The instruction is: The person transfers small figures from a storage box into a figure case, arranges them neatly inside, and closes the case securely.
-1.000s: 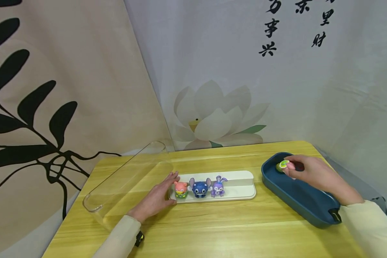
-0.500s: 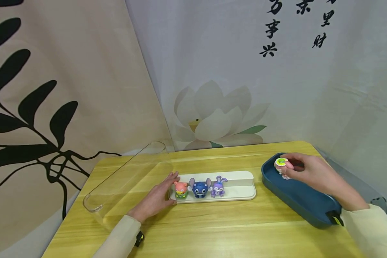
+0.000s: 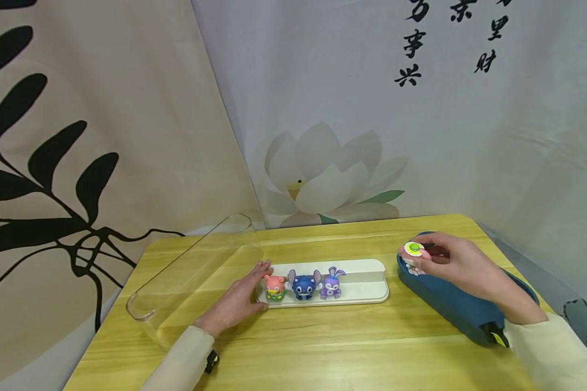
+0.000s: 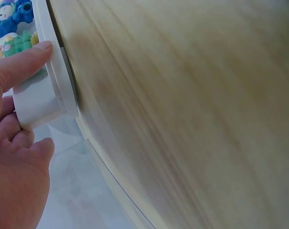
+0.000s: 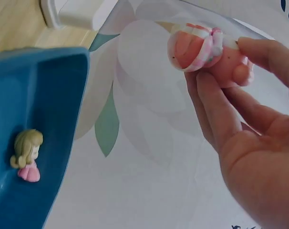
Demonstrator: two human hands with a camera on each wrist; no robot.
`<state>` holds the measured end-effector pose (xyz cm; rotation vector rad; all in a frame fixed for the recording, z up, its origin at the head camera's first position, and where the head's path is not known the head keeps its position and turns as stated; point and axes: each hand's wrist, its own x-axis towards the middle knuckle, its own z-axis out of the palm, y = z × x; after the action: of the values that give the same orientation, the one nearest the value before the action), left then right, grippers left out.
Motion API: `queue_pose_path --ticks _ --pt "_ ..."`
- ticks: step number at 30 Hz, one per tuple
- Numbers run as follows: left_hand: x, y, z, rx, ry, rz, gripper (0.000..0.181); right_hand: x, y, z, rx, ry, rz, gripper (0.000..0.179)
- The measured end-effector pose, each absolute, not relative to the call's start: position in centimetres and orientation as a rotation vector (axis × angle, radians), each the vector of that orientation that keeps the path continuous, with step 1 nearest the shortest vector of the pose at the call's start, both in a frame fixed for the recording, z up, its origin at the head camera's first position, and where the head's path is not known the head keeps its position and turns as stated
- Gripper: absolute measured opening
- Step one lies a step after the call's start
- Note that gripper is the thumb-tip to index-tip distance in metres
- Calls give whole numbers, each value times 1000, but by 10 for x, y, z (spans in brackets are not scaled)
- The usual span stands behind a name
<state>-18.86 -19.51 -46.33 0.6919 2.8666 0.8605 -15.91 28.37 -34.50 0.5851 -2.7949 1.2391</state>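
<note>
My right hand [image 3: 469, 269] pinches a pink toy figurine [image 3: 412, 253] with a yellow-and-green patch on top, raised over the far left end of a blue tray [image 3: 445, 297]. In the right wrist view, thumb and fingertips hold the figurine [image 5: 218, 59] by its sides. My left hand [image 3: 236, 302] grips the left end of a white stepped display base [image 3: 364, 296], thumb at the front edge and fingers behind. Along the base's lower step, from the left, sit a pink-and-green figurine [image 3: 275, 288], a blue big-eared figurine [image 3: 303, 286] and a purple rabbit figurine [image 3: 330, 283].
A clear plastic cover [image 3: 200, 266] lies at the table's left side, behind my left arm. Inside the blue tray, a small blond doll figurine in pink [image 5: 29, 156] shows in the right wrist view. Printed cloth [image 3: 332, 108] hangs behind the wooden table [image 3: 332, 347].
My right hand has lifted the pink figurine out of the tray and carried it slightly left, turning it so its patch faces up. The left hand and base have stayed still.
</note>
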Motion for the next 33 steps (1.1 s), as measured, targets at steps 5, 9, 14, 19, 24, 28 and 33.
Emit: queue_pose_path --ticks 5,9,14,19,24,28,33 --pt "-189 -196 -464 700 2868 863 87 -157 275 -346 639 -2742 1329 41" --pt "-189 -196 -464 705 2865 863 87 -157 269 -348 659 -2719 1416 38" --pt "-190 -196 -464 720 2861 865 87 -158 260 -352 701 -2695 1384 31" --pt "-189 -196 -463 726 2864 864 87 -161 251 -358 773 -2662 1384 30" --pt "-189 -196 -462 705 2868 856 87 -164 245 -364 808 -2676 1395 33" --pt "-188 -196 -462 692 2868 845 86 -166 240 -371 846 -2693 1434 34" --pt "-188 -195 -460 692 2856 846 86 -170 235 -379 879 -2704 1501 33"
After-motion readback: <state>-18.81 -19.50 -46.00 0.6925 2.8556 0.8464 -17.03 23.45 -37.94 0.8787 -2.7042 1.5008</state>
